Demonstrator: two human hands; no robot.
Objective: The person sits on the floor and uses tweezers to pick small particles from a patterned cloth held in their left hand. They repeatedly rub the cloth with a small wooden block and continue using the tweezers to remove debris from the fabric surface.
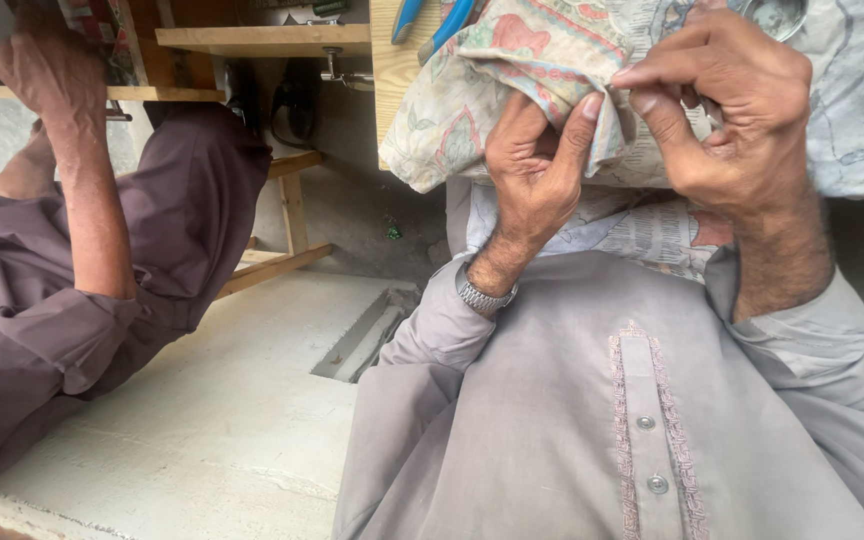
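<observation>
My left hand (pixel 537 170), with a metal watch on its wrist, grips a folded edge of floral patterned cloth (pixel 512 60) between thumb and fingers. My right hand (pixel 742 110) pinches the same cloth edge just to the right, fingertips close to the left thumb. More of the pale printed cloth (pixel 862 110) spreads to the right and hangs down over my lap. My grey buttoned tunic (pixel 642 400) fills the lower part of the view.
Another person in a purple-grey garment (pixel 72 280) sits at the left, one hand (pixel 47 65) raised to a wooden table (pixel 262 40). A blue-handled tool (pixel 442 22) lies on a wooden board at the top. Concrete floor (pixel 212 420) lies between us.
</observation>
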